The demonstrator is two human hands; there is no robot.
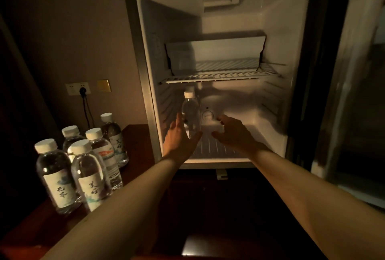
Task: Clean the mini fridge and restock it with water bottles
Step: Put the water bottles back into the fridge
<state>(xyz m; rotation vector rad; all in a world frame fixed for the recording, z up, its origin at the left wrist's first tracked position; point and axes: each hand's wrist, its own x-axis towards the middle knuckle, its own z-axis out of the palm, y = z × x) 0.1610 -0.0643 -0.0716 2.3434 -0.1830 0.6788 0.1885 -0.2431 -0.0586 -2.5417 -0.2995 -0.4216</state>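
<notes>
The mini fridge [145,55] stands open in front of me, its white inside dimly lit. One clear water bottle [190,111] with a white cap stands upright on the bottom wire rack at the left. My left hand [179,140] is spread open just in front of and left of that bottle, its fingers close to the bottle's lower part; whether they touch it I cannot tell. My right hand [233,132] hovers open to the bottle's right, near the thermostat dial [207,115]. Several more capped water bottles [87,168] stand grouped on the dark wooden top [37,226] at the left.
A wire shelf [220,76] crosses the fridge's middle, with a white freezer box [214,51] above it. The fridge door [354,92] hangs open at the right. On the wall at the left a plug and black cord [83,92] sit in a socket.
</notes>
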